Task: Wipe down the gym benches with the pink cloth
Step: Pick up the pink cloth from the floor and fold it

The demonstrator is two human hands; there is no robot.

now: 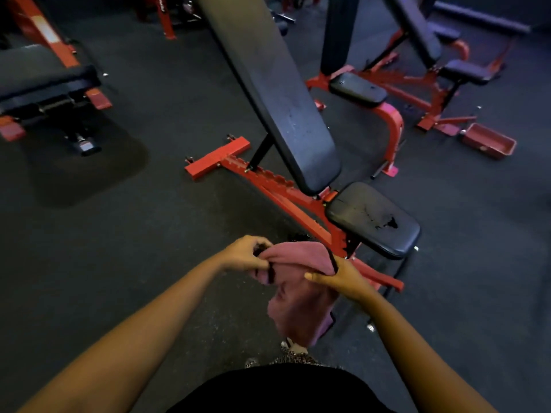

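Note:
I hold the pink cloth (pixel 301 296) in front of me with both hands, and it hangs down between them with a black trim along its top edge. My left hand (pixel 246 254) pinches its upper left corner. My right hand (pixel 340 277) grips its upper right edge. Just beyond the cloth stands an incline bench on a red frame (pixel 280 186). Its black seat pad (pixel 372 219) is cracked and lies to the right of my hands, apart from the cloth. Its long black back pad (pixel 277 93) slopes up and away.
A second red-framed bench with a black seat (pixel 357 89) stands behind, and a third bench (pixel 468 71) at the far right. A flat black bench (pixel 44 76) sits at the left. A red tray (pixel 489 141) lies on the dark rubber floor (pixel 149 234).

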